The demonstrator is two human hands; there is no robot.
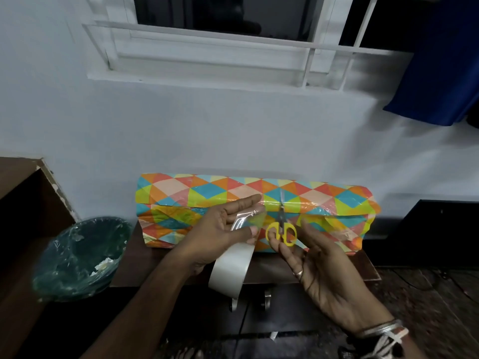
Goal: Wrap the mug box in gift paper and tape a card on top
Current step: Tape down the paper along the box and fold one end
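The box [202, 193] lies across the lower middle of the frame on a small brown table [337, 270] against the wall, its long side toward us. The paper [337, 200] with coloured triangles covers every face that we can see. Our left hand [228, 229] pinches a strip of clear tape [230, 268] between thumb and fingers, with the fingers almost straight. The roll hangs under the palm, and the strip runs up toward the seam on the box. Our right hand [318, 260] grips the yellow scissors [281, 233], fingers through the loops and blades pointing up across the strip, close to the seam. We judge the box to be light with stiff cardboard walls, but a mug inside would be fragile and could shift, so we should not tip it quickly. The paper looks thin and glossy, so probably slippery, and at the right end it is creased and loose. We would hold the box by its long flat faces with open palms and not by the paper ends, which may tear. The tape is soft and will stick to itself if it goes slack — best kept tight while cutting. We see no card; a lined bin [80, 255] stands at lower left.
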